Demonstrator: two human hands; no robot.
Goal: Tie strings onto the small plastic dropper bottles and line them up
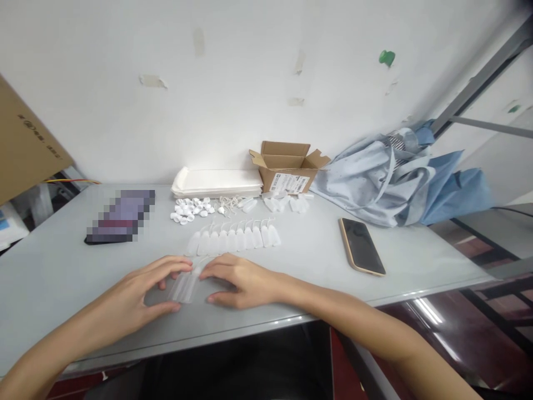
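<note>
My left hand (156, 280) rests at the left side of a small group of clear plastic tubes (183, 288) lying on the table near its front edge. Its thumb and fingers are apart, with the fingertips touching the tubes' upper end. From the right, my right hand (239, 280) curves toward the same tubes, thumb and fingers spread, index fingertip at their upper right; whether it touches them I cannot tell. A white string shows between the hands. Just beyond lies a neat row of several frosted plastic pieces (235, 238) with white strings at their tops.
Behind the row are small white caps (189, 208), white strings (229, 204) and loose clear pieces (287, 203). A white stack (216, 182) and an open cardboard box (287, 169) stand by the wall. A phone (362, 247) and blue bags (375, 178) lie right, a blurred-out device (120, 216) left.
</note>
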